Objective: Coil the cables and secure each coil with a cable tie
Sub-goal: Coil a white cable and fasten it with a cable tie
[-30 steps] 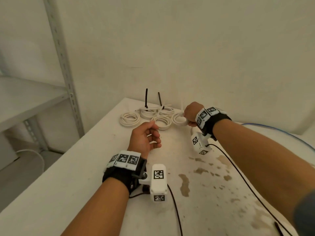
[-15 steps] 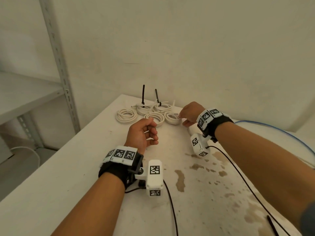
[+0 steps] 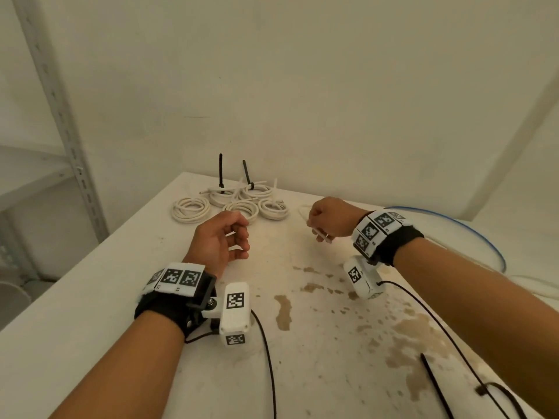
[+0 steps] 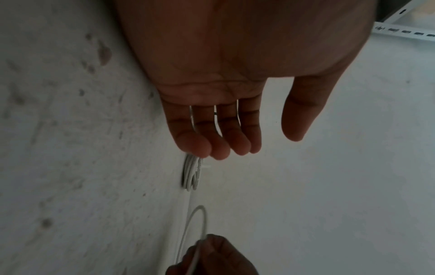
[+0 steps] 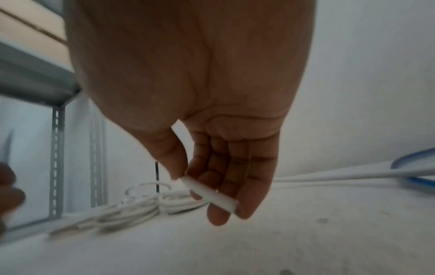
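Pulling back from the coils [image 3: 230,204], the right hand [image 3: 328,217] is pinching a loose white cable's plug end [image 5: 210,194].
Five coils are lying near the table's [image 3: 90,297] far edge, two visibly tied; the left hand [image 3: 222,240] is hovering empty, fingers loosely curled.

The head view looks forward and down over the table [image 3: 90,297]. Each wrist view looks close along its palm. All three share the coils [image 3: 236,201] by the wall.
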